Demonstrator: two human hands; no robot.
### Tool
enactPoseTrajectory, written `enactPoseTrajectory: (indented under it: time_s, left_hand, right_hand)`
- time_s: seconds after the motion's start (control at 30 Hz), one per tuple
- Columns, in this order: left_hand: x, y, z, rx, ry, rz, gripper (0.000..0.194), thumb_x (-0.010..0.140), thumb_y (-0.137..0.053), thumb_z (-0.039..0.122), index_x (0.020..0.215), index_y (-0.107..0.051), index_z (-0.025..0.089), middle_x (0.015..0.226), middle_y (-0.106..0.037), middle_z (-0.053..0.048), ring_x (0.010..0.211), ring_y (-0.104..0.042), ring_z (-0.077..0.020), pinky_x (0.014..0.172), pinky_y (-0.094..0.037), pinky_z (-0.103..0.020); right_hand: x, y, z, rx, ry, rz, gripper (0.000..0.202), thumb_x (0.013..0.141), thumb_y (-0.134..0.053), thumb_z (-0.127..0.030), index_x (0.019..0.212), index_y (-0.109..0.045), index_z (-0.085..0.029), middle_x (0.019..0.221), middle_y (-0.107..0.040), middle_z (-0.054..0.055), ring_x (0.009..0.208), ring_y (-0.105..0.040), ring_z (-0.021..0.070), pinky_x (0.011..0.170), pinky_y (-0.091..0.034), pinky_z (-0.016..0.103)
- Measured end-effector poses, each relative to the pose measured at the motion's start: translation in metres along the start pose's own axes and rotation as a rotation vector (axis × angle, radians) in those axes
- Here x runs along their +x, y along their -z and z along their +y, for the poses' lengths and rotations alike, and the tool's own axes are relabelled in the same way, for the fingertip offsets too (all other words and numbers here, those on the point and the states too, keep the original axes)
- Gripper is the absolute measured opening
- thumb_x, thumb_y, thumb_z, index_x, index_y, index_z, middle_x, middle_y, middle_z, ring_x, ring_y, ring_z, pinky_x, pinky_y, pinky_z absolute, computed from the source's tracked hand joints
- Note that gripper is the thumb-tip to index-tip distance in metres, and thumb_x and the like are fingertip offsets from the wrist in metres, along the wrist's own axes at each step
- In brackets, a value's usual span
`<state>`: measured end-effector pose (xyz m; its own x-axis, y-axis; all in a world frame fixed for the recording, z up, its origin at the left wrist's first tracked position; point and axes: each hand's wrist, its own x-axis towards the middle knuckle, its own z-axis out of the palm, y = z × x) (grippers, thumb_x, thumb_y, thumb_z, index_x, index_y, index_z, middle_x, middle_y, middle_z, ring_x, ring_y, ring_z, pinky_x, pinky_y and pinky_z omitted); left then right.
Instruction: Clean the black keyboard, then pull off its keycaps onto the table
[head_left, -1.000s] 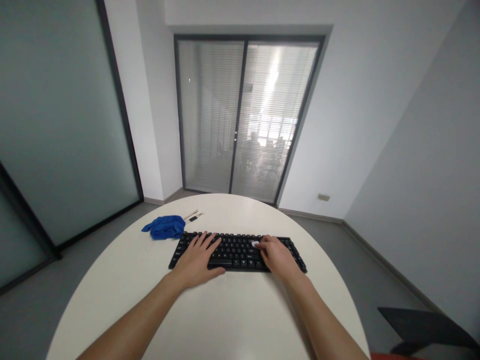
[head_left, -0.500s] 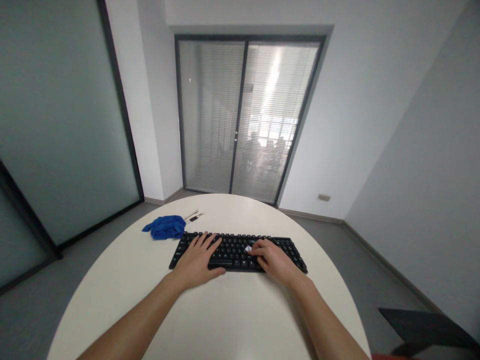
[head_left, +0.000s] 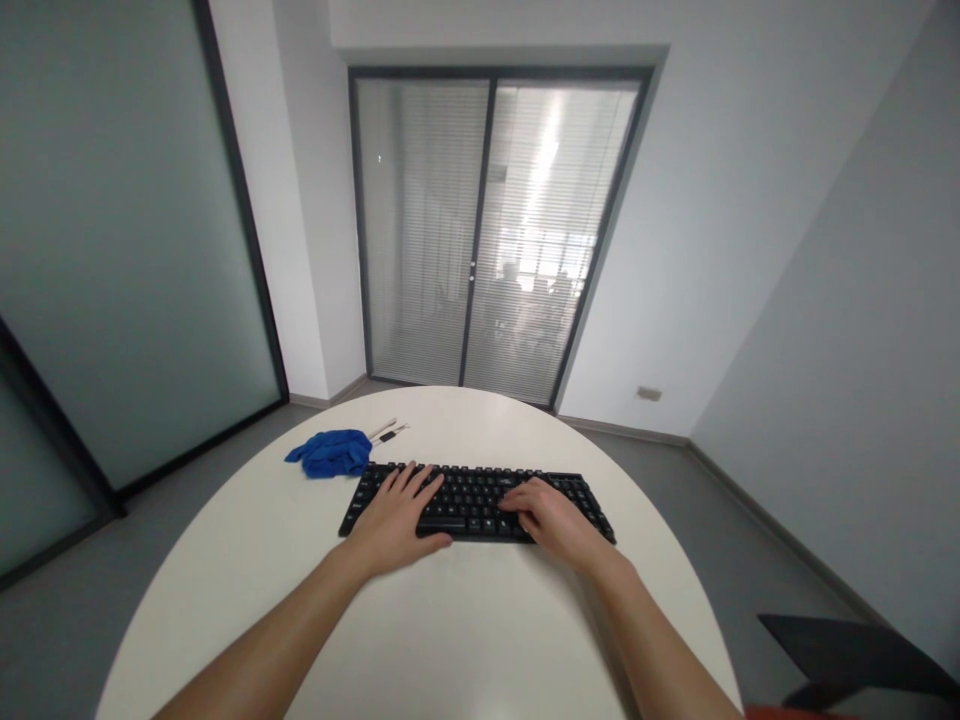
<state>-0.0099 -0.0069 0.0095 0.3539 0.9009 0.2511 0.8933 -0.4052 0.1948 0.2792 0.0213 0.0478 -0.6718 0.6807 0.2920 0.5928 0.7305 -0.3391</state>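
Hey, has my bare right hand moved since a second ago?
Yes, your bare right hand has shifted slightly left along the black rectangular keyboard.

The keyboard (head_left: 474,498) is long and black, tiny white markings on the keys, too small to read here. It's lying flat, keys up, side to side on the table (head_left: 442,630), towards the far edge, right end near the right edge.

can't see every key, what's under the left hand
Part of the keyboard and some table, with keys showing around the left hand; keys it covers cannot be seen.
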Motion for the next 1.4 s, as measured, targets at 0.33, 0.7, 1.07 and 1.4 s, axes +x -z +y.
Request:
enactPoseTrajectory:
  time_s: [0.33,0.7,1.07,1.4]
  left_hand:
    - [0.000,-0.001,0.000,0.009,-0.005,0.001,0.089,0.077,-0.049,0.076,0.149,-0.031,0.027,0.157,-0.028,-0.007,0.145,-0.018,-0.0359,0.117,-0.014,-0.053]
    - [0.000,-0.003,-0.003,-0.003,0.002,0.010,0.089,0.076,-0.049,0.077,0.149,-0.033,0.027,0.157,-0.028,-0.007,0.145,-0.019,-0.0354,0.117,-0.013,-0.052]
    - [0.000,0.000,-0.001,-0.006,0.004,0.005,0.090,0.077,-0.047,0.078,0.149,-0.032,0.027,0.157,-0.027,-0.007,0.145,-0.017,-0.0359,0.117,-0.013,-0.052]
    - [0.000,0.001,0.000,-0.010,-0.010,0.001,0.088,0.078,-0.049,0.076,0.149,-0.032,0.026,0.156,-0.029,-0.007,0.145,-0.018,-0.0348,0.117,-0.013,-0.053]
  right_hand:
    - [0.003,0.002,-0.013,0.063,-0.103,-0.030,0.031,0.078,-0.055,-0.008,0.098,-0.074,-0.022,0.098,-0.074,0.004,0.095,-0.065,0.0207,0.088,-0.047,0.031]
    - [-0.006,0.017,0.001,0.035,-0.214,0.020,0.034,0.074,-0.053,-0.009,0.097,-0.074,-0.022,0.099,-0.073,0.005,0.094,-0.065,0.0216,0.087,-0.046,0.032]
    - [0.000,0.004,-0.008,0.039,-0.158,-0.060,0.034,0.072,-0.054,-0.007,0.092,-0.076,-0.024,0.092,-0.074,0.002,0.088,-0.066,0.0200,0.081,-0.047,0.029]
    - [-0.002,0.011,-0.012,0.126,-0.141,0.040,0.032,0.075,-0.053,-0.009,0.094,-0.076,-0.023,0.097,-0.074,0.004,0.094,-0.065,0.0202,0.088,-0.046,0.029]
